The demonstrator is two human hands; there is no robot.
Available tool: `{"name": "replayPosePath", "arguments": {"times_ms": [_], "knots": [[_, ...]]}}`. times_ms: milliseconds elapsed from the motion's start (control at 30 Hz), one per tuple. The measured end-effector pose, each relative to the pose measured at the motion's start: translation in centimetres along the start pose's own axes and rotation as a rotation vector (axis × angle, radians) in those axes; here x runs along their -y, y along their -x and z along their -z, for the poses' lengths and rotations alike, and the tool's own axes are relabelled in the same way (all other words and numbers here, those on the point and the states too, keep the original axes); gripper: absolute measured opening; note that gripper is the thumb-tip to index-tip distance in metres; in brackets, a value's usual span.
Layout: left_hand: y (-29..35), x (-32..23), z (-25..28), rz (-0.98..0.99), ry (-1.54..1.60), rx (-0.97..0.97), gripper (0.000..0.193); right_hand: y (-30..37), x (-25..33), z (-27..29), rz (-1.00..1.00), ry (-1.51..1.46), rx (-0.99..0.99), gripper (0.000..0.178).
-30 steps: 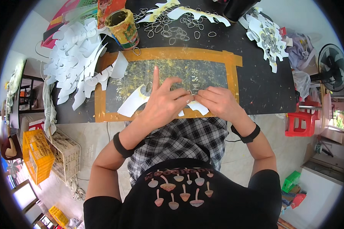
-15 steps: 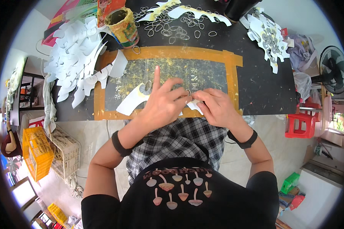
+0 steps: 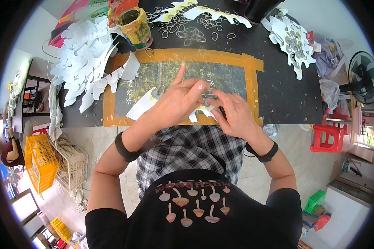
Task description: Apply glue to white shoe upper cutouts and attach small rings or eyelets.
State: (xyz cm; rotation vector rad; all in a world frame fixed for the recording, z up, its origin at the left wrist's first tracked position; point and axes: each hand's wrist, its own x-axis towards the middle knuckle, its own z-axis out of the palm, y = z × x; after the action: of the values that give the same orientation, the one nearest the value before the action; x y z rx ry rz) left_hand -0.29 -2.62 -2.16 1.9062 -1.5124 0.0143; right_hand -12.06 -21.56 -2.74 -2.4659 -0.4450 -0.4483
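Observation:
A white scalloped strip point(image 3: 140, 106) with yellow glue along its edge lies on the glue-stained work mat point(image 3: 153, 72), partly under my hands. One oval metal ring point(image 3: 160, 89) rests on its left end; another metal ring point(image 3: 205, 100) shows between my hands. My left hand point(image 3: 176, 101) lies over the strip, index finger stretched up and the other fingers bent and closed near the second ring; what they hold is hidden. My right hand point(image 3: 234, 110) pinches at the strip's edge beside that ring, fingers and thumb close together.
White cut-out pieces point(image 3: 81, 58) pile up at the left. A glue-smeared tin point(image 3: 137, 35) stands behind the mat, near scattered metal rings point(image 3: 183, 29). Strips with rings point(image 3: 293, 43) lie at the far right. Orange tape point(image 3: 253, 89) borders the mat.
My left fingers have lifted and drawn back slightly, and the index has swung right. My right fingers have opened somewhat, so more of the strip and ring between the hands shows.

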Motion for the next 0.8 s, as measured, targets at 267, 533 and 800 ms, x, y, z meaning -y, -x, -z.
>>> {"name": "replayPosePath", "arguments": {"times_ms": [267, 533, 800], "knots": [[2.6, -2.3, -2.1, 0.003, -0.179, -0.176, 0.019, -0.2, 0.4, 0.5, 0.087, 0.127, 0.029, 0.035], [2.8, -1.8, -2.4, -0.061, -0.220, -0.260, 0.044, 0.0, 0.3, 0.2, 0.151, 0.147, 0.012, 0.031], [2.5, -2.7, -1.8, 0.041, -0.203, -0.201, 0.024, -0.3, 0.5, 0.4, 0.074, 0.079, 0.035, 0.030]]}}
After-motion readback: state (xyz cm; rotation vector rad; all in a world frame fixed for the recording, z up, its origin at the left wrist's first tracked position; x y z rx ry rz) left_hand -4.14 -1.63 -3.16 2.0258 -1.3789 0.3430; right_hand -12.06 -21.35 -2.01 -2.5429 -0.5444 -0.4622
